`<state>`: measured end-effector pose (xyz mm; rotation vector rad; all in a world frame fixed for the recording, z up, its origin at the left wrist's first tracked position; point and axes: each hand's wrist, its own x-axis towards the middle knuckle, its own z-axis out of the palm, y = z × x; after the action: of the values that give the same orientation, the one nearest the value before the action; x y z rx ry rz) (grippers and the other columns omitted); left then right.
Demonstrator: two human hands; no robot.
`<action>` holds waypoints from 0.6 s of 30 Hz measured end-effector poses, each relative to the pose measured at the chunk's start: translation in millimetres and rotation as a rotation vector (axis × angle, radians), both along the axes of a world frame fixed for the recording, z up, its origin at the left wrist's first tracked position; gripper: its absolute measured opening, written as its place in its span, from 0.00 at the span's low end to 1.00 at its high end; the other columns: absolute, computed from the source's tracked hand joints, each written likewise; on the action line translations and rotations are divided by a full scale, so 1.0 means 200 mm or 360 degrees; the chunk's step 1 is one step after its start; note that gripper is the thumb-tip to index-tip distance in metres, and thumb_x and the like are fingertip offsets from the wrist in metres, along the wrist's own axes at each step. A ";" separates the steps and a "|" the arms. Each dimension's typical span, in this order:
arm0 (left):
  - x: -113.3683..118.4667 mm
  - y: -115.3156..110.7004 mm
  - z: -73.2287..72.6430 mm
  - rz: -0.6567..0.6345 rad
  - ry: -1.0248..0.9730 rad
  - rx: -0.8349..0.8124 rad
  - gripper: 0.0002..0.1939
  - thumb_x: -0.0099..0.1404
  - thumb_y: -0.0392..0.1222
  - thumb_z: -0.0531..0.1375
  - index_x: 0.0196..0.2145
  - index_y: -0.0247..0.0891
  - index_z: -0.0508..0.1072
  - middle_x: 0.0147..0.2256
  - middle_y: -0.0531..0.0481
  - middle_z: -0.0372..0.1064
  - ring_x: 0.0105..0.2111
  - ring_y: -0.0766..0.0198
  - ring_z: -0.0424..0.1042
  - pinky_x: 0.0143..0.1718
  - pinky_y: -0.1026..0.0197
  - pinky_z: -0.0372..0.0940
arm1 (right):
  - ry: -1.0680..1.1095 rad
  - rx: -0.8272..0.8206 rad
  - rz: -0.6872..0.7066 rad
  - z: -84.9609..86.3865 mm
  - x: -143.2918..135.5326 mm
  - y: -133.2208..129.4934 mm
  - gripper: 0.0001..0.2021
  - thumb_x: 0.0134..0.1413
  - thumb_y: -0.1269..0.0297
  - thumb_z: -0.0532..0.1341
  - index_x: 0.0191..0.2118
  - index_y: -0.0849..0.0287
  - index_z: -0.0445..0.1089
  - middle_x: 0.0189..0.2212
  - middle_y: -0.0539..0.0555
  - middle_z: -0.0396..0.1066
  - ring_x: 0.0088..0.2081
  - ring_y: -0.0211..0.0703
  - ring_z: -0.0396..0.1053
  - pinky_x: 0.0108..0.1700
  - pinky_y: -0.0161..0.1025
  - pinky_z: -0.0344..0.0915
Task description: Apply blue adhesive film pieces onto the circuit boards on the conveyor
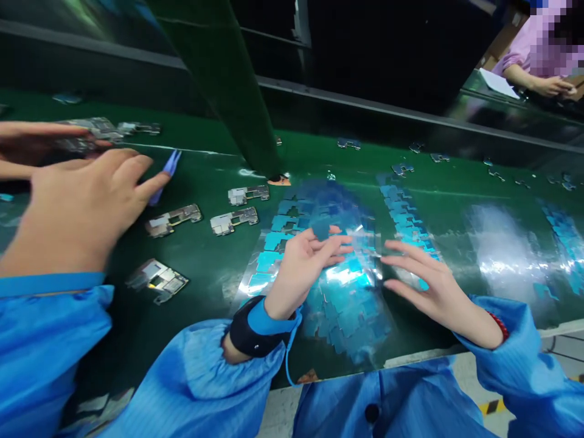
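Film sheet with blue cut pieces lies on the green tabletop, in front of the wearer, its near end close to the table edge. Main risk: it's thin and glossy, so a pull from one side could drag or crease the lot, and pieces might lift crooked or stick to each other. Fold or cling probably comes from static or uneven finger pressure. Second risk: the cord off the wrist strap hangs right beside the sheet and could snag it.

Left hand is over the sheet, fingers drawn in, thumb close against them; can't tell if it's pinching film or just resting on it. Right hand is spread, fingers well apart, tips near the sheet's right side; no grip visible, contact unclear.

Further out: blue strip past the right fingertips, boards left of the sheet. A neighbour's hand with blue tweezers works beyond those; a bump there could shove boards toward the film.
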<state>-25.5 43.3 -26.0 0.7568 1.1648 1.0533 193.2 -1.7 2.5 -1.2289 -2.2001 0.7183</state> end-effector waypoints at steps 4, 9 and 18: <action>0.06 -0.07 -0.01 -0.0439 0.0057 0.0069 0.12 0.51 0.42 0.69 0.26 0.38 0.68 0.25 0.49 0.77 0.27 0.59 0.78 0.29 0.63 0.73 | -0.0126 0.0659 0.0006 -0.06 -0.10 0.05 0.13 0.62 0.67 0.58 0.51 0.56 0.70 0.55 0.61 0.70 0.58 0.49 0.66 0.60 0.54 0.62; 0.06 -0.12 -0.02 -0.0585 0.0118 0.0205 0.07 0.50 0.36 0.67 0.20 0.41 0.71 0.20 0.53 0.73 0.24 0.60 0.77 0.26 0.63 0.72 | -0.0060 0.0466 0.0100 -0.09 -0.15 0.10 0.13 0.63 0.60 0.59 0.49 0.58 0.71 0.49 0.59 0.75 0.51 0.45 0.73 0.61 0.52 0.59; 0.09 -0.13 -0.02 -0.0599 0.0067 0.0199 0.10 0.58 0.41 0.64 0.37 0.35 0.78 0.30 0.44 0.79 0.29 0.56 0.80 0.29 0.60 0.73 | 0.0659 -0.0057 -0.0613 -0.05 -0.10 0.08 0.08 0.61 0.62 0.59 0.34 0.54 0.75 0.37 0.54 0.79 0.43 0.47 0.76 0.51 0.49 0.69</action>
<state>-7.6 16.5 -29.4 1.0543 0.9496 0.8016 173.0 13.8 -7.2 -1.3313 -1.5676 0.7702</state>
